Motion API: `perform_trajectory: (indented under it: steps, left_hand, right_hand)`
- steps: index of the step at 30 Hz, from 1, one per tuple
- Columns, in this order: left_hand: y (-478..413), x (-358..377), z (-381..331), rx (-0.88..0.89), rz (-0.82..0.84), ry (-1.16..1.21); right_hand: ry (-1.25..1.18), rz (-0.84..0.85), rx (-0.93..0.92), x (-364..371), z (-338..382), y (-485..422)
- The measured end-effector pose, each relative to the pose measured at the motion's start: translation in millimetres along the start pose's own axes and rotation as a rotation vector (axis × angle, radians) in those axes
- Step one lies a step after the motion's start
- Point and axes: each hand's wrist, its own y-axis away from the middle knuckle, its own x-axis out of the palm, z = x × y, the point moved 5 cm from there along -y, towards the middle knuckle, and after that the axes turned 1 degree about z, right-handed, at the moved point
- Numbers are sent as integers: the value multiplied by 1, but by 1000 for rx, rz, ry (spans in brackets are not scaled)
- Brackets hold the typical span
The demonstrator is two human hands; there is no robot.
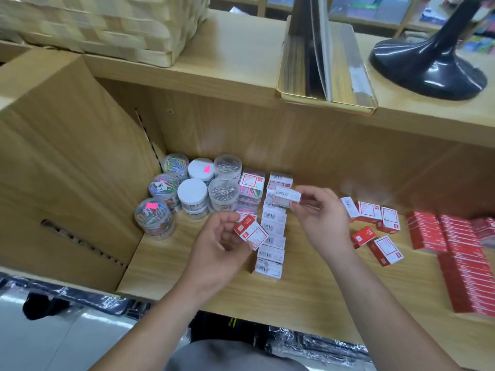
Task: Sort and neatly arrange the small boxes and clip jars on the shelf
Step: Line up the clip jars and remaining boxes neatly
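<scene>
Each hand pinches a small box, left hand (218,241) a red one (250,232), right hand (318,215) a white one (287,196), jars (187,192) and one row (272,231) look sorted, loose boxes (375,228) still scattered on the shelf (294,287).

- The shelf (187,277) is light wood, with a fine brown grain.
- The red box (250,232) in the left hand (219,247) is red, with a white label in a red frame.
- The white box (287,196) in the right hand (321,218) is white, with a black barcode.
- The row of boxes (272,236) shows white faces with black barcodes.
- The clip jars (154,218) are clear; three hold clips of many colours, two hold silver clips, and two have white lids (192,190).
- The sticker (207,169) on one lid is bright pink.
- The loose boxes (385,250) are red with white labels.
- The stacked boxes (463,263) are red.
- The basket (107,22) is pale beige, in a woven check pattern.
- The stand (428,68) is glossy black.
</scene>
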Motion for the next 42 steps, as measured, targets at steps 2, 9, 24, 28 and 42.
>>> perform_trajectory:
  steps: [2, 9, 24, 28, 42]
  left_hand:
    - [-3, 2, -5, 40, -16, -41]
    - [-5, 3, -18, 269, 110, -291]
    - [-19, 13, -18, 339, 153, -467]
    - [-23, 17, -18, 239, 237, -382]
    - [-17, 10, -11, 199, 114, -193]
  right_hand:
    - [16, -7, 1, 7, -1, -9]
    - [-71, -77, 189, 22, -30, -7]
    - [-7, -126, 21, 6, 4, 16]
    - [-313, 260, 223, 9, 21, 40]
    - [-399, 66, 337, 10, -1, 29]
